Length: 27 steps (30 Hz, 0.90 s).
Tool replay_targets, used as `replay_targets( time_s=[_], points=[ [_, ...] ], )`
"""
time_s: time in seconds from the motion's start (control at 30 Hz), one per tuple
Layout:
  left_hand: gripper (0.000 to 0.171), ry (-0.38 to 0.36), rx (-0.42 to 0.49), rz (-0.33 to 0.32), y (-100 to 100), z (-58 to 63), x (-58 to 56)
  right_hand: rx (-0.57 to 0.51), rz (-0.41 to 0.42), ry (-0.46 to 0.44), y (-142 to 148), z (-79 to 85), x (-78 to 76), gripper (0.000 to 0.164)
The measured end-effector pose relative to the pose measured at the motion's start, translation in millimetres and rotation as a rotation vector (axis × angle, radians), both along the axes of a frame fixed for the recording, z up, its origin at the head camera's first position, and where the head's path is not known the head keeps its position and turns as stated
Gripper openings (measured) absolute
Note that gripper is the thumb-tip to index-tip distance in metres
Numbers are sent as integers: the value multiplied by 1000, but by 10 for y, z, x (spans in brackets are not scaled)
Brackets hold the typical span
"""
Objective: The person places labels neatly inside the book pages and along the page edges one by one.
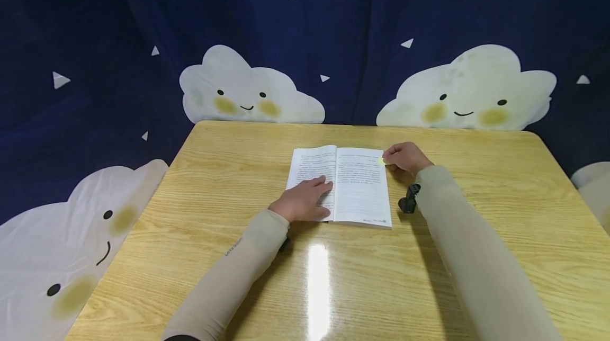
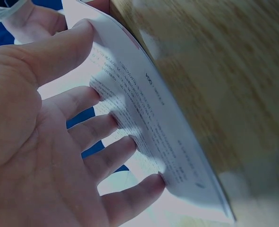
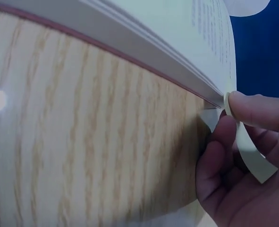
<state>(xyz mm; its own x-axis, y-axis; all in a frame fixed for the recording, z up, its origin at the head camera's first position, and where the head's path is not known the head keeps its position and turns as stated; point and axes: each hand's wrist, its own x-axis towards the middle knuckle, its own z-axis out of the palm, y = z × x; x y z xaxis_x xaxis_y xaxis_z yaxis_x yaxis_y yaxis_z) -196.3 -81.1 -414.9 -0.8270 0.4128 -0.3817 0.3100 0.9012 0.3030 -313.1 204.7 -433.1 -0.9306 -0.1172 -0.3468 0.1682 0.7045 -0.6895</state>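
An open book [image 1: 359,193] lies on the wooden table, printed text on both pages. My left hand [image 1: 303,200] rests on the left page with its fingers spread and fairly straight; in the left wrist view the fingertips [image 2: 156,184] press on the printed paper. At the upper right edge of the book, my right hand [image 1: 405,156] pinches a pale yellow sticky note [image 3: 253,158] between thumb and fingers. One end of the note curls down past the fingers, while a bit of yellow shows over the page edge in the head view.
The light wood table [image 1: 229,171] extends around the book on all sides, with a bright reflection in front. Behind it hangs a dark blue curtain [image 1: 348,23] with smiling clouds and white triangles. A black wrist device [image 1: 409,199] sits at the right sleeve.
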Motion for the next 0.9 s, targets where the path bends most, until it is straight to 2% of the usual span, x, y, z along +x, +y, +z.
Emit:
replay_targets(
  time_s=[0.4, 0.73, 0.9],
  points=[
    [70, 10, 18, -3, -20, -38, -5, 14, -17, -108, -15, -7, -59, 31],
    [69, 8, 17, 4, -16, -33, 6, 15, -13, -69, -37, 19, -20, 30],
    [70, 34, 30, 61, 79, -53, 27, 34, -10, -26, -49, 11, 0, 28]
  ],
)
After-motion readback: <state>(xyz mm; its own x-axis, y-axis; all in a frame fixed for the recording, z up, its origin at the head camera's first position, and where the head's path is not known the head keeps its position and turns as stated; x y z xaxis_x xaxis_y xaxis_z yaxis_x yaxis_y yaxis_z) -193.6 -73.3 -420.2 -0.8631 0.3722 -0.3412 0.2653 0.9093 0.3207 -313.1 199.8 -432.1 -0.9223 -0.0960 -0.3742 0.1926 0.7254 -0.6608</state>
